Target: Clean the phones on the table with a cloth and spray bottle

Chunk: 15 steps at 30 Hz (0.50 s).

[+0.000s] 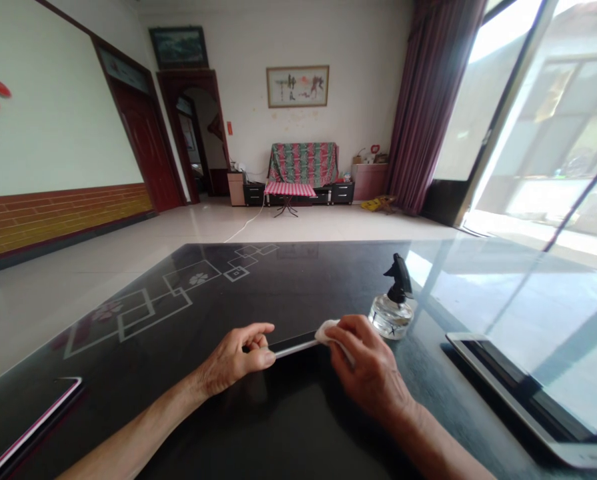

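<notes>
1. The left hand (241, 357) pinches one end of a slim pale-edged object (295, 348) between the thumb and bent fingers, with the index finger stretched out clear above it
2. The right hand (373, 363) is closed on a white cloth (325, 331), which is pressed over the object's other end; how far the fingers wrap around beneath cannot be told
3. The object is held between the two hands, nearly edge-on, above the glossy black worktop (238, 307); whether it touches the surface is unclear
4. Just beyond the right hand, a spray bottle (391, 315) with a black trigger head and clear liquid stands upright
5. A white-framed device (528, 393) lies flat at the right, apart from the hands
6. At the left edge lies a second device (33, 425) with a pink-striped rim, partly out of view
7. Farther back, a small folding table (291, 190) with a red-and-white cover stands on the floor
</notes>
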{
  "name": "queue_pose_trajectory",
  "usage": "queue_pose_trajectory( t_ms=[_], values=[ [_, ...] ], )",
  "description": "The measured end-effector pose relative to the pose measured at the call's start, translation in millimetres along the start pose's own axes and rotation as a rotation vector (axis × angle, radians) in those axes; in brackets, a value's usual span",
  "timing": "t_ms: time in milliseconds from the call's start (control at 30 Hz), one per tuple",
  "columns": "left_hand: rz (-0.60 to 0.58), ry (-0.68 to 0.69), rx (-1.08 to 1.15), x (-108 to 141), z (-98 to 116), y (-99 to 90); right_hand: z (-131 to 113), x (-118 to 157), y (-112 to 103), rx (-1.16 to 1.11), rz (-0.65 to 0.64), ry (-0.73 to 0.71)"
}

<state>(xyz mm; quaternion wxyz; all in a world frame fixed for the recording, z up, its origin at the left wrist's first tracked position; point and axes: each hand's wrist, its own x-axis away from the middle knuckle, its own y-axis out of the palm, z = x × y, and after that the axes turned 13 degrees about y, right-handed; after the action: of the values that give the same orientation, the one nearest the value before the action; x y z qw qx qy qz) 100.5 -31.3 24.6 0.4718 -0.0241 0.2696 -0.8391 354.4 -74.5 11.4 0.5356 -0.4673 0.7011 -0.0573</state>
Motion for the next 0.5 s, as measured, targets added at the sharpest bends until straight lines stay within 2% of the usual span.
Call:
queue_pose_trajectory(
  t_ms=[167, 400, 500],
  values=[
    [-0.009, -0.007, 0.016, -0.7, 1.3, -1.2, -16.9, 3.1, 8.4, -0.028, -0.082, -0.057],
    [-0.001, -0.008, 0.072, -1.3, 0.4, -1.1, 6.6, -4.4, -0.6, 0.042, 0.008, -0.007],
    [0.006, -0.008, 0.077, -1.1, 0.3, -0.2, 8.9, -3.5, -1.8, 0.051, 0.025, 0.019]
  ],
)
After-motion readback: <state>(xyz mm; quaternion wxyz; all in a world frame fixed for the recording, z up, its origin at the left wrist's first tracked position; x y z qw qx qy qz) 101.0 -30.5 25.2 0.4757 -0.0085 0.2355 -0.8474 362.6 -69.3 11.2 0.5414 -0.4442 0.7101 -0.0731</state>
